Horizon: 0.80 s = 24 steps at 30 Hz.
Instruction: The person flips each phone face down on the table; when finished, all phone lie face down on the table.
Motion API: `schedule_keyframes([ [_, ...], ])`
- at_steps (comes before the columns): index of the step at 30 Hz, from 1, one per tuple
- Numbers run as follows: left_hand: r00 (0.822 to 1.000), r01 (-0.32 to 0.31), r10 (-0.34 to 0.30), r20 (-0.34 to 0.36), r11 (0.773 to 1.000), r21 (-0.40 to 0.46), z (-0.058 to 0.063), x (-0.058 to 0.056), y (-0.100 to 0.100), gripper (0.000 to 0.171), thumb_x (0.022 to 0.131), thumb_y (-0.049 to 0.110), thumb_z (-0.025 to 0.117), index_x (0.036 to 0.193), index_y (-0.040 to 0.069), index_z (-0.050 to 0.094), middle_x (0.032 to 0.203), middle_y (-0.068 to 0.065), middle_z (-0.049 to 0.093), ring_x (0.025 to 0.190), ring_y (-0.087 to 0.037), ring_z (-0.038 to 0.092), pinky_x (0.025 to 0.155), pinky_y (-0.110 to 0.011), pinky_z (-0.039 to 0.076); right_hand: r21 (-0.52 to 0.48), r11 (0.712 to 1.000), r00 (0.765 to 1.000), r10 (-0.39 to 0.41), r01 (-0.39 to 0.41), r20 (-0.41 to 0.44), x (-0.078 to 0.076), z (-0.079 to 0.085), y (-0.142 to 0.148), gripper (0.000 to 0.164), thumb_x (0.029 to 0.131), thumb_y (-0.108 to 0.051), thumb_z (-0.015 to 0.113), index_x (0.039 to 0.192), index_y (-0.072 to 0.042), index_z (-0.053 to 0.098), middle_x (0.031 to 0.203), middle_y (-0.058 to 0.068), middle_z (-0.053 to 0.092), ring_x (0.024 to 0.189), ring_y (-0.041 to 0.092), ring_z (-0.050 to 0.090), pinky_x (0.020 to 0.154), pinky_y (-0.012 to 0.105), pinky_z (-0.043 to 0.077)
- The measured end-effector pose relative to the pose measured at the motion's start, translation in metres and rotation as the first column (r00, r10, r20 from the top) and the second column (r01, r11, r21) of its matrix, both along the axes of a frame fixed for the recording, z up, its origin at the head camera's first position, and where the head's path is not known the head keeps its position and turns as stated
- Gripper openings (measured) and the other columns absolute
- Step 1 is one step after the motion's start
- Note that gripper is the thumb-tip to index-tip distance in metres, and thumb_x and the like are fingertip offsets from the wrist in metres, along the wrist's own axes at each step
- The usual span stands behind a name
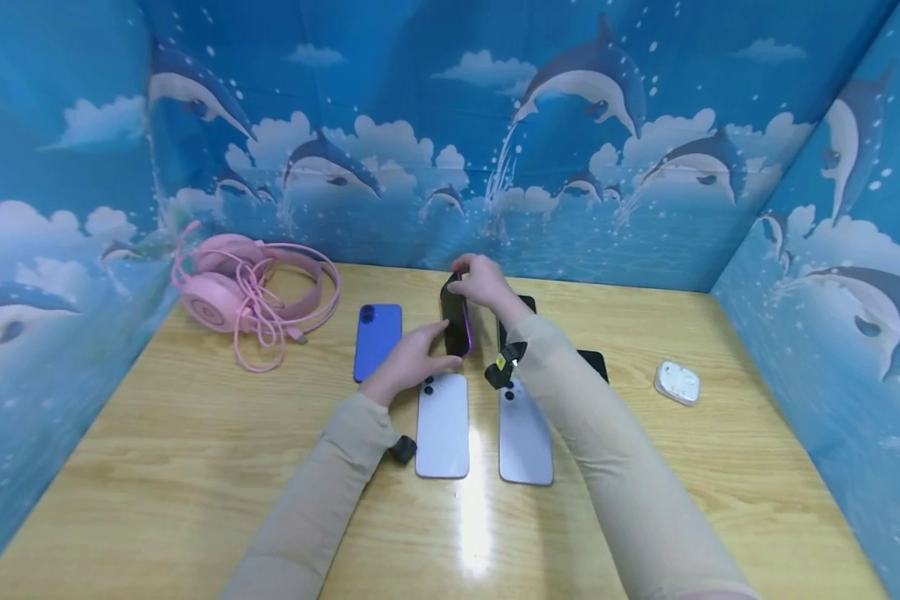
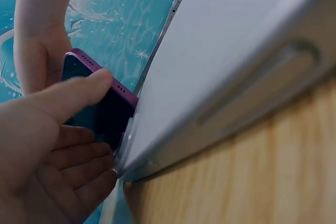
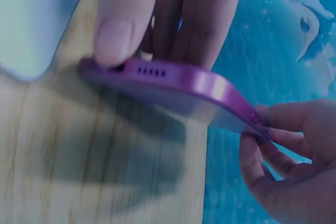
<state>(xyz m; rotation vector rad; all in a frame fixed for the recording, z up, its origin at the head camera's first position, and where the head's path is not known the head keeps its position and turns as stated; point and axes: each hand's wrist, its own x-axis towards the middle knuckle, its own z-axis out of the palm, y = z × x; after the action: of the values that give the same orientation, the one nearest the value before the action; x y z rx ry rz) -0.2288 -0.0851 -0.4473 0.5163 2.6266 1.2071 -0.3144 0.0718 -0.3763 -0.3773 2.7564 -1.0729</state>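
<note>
A phone (image 1: 456, 321) with a dark face and a purple-pink frame is tilted up off the wooden table, held between both hands. My right hand (image 1: 487, 287) pinches its far end, thumb on the dark face and fingers behind. At the near end my left hand (image 1: 416, 358) grips it, with the thumb at the end beside the speaker holes (image 3: 152, 72) in the right wrist view. A pale lavender phone (image 1: 442, 429) lies face down just below the left hand, and looms large in the left wrist view. Another pale phone (image 1: 525, 437) lies beside the right forearm.
A blue phone (image 1: 378, 340) lies left of the hands. Two black phones (image 1: 527, 302) are partly hidden behind the right arm. Pink headphones (image 1: 217, 300) with a tangled cable sit at the back left, and white earphones in a clear case (image 1: 677, 382) at the right. Dolphin-printed curtains (image 1: 420, 167) surround the table.
</note>
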Motion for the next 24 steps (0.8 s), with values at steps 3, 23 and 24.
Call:
schedule_keyframes([
  [3, 1.000, 0.006, -0.005, -0.008, 1.000, 0.022, -0.001, 0.000, -0.001, 0.076, 0.085, 0.035, 0.072, 0.145, 0.004, 0.038, 0.143, -0.015, 0.045, 0.132, -0.029, 0.040, 0.110, -0.042, 0.032, -0.097, 0.995, 0.998, 0.005, 0.001, 0.063, 0.003, 0.001, -0.008, 0.037, 0.090, -0.007, 0.063, 0.125, 0.003, 0.056, 0.118, 0.017, 0.058, 0.102, 0.029, 0.060, 0.082, 0.036, 0.055],
  [23, 0.994, -0.107, 0.111, -0.020, 0.984, 0.140, 0.003, -0.002, -0.004, 0.067, 0.076, 0.035, 0.081, 0.130, 0.007, 0.055, 0.117, -0.009, 0.062, 0.109, -0.023, 0.057, 0.099, -0.039, 0.045, -0.031, 0.995, 0.935, 0.103, -0.099, 0.339, 0.016, -0.026, 0.003, 0.043, 0.096, -0.019, 0.059, 0.132, 0.003, 0.050, 0.127, 0.020, 0.054, 0.102, 0.029, 0.062, 0.078, 0.030, 0.057],
  [24, 0.993, -0.114, 0.118, -0.023, 0.985, 0.132, 0.004, -0.003, -0.005, 0.068, 0.074, 0.034, 0.082, 0.130, 0.006, 0.054, 0.118, -0.009, 0.062, 0.109, -0.024, 0.057, 0.099, -0.040, 0.045, -0.038, 0.995, 0.934, 0.101, -0.094, 0.342, 0.017, -0.027, 0.004, 0.044, 0.095, -0.018, 0.060, 0.132, 0.003, 0.050, 0.127, 0.020, 0.055, 0.101, 0.029, 0.062, 0.079, 0.030, 0.057],
])
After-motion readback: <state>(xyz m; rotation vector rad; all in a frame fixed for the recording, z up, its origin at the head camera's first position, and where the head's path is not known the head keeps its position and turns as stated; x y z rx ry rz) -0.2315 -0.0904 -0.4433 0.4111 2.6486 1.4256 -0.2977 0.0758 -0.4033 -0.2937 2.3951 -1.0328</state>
